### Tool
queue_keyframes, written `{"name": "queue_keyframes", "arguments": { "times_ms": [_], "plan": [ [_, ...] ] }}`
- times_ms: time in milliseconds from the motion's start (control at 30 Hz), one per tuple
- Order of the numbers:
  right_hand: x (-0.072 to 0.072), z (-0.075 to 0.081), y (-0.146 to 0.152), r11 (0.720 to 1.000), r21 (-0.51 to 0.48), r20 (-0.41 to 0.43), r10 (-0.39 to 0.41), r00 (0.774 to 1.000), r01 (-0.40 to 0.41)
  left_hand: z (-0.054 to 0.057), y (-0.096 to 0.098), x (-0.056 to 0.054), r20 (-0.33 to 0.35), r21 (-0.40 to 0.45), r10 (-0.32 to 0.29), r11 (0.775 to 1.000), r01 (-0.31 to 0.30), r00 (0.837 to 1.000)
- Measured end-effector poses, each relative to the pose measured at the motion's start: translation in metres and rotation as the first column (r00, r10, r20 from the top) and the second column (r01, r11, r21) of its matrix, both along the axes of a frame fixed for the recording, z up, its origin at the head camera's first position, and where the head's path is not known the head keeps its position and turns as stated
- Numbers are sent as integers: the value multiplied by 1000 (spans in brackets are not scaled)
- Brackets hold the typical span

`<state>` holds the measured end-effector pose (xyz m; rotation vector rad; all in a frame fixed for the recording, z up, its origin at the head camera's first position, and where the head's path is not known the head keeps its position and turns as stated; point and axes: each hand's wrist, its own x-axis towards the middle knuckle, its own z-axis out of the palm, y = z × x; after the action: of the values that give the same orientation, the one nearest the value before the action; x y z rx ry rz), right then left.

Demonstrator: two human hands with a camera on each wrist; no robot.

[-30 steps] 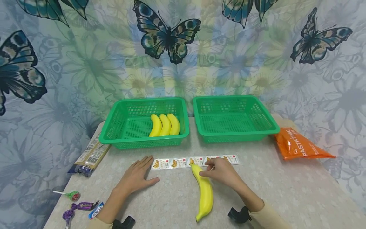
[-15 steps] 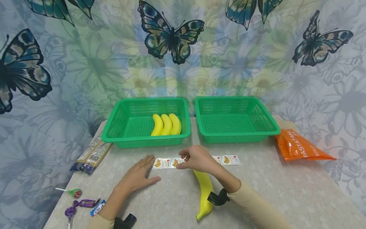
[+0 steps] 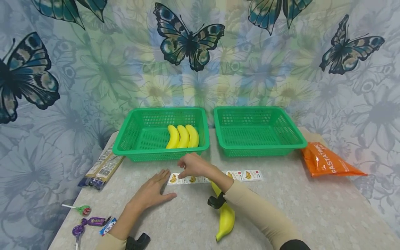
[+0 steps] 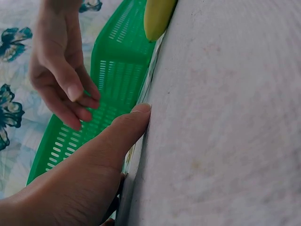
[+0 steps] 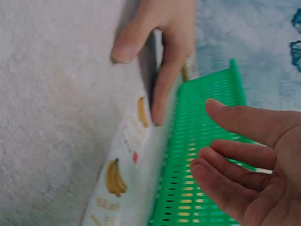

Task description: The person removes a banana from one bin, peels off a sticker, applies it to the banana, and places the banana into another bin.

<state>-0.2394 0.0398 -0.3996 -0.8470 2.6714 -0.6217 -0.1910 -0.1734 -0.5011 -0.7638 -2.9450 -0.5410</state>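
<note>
My left hand (image 3: 149,195) rests on the table, fingers spread, its fingertips at the left end of a strip of banana-print stickers (image 3: 253,175). Over the left part of that strip hovers my right hand (image 3: 197,166), fingers loosely bent. The right wrist view shows nothing between the thumb and fingers of that right hand (image 5: 244,165); the strip (image 5: 115,181) lies beyond them. A single yellow banana (image 3: 225,222) lies below the strip, partly covered by the right forearm and its black wrist mount. Three more bananas (image 3: 183,137) lie side by side in the left green basket (image 3: 150,152).
A second green basket (image 3: 262,148) stands to the right at the back. Beyond it is an orange pasta bag (image 3: 328,161). On the left lie a gold-and-blue packet (image 3: 101,170), a green lollipop (image 3: 83,210), a purple lollipop (image 3: 78,230) and wrapped candies (image 3: 97,221).
My right hand has moved left from the banana's top end along the sticker strip toward my left hand, its fingers loosening. The left hand has stayed in place.
</note>
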Motion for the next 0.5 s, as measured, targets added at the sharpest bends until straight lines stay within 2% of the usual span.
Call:
{"name": "queue_keyframes", "arguments": {
  "times_ms": [267, 500],
  "plan": [
    [-11, -20, -19, 993, 116, 20, 30, 999, -32, 2, 0, -1, 2, 0, -16, 1000, 16, 1000],
    [-13, -34, -31, 982, 187, -42, 42, 998, -34, 0, 0, 1, 14, 4, -9, 1000, 9, 1000]
  ]
}}
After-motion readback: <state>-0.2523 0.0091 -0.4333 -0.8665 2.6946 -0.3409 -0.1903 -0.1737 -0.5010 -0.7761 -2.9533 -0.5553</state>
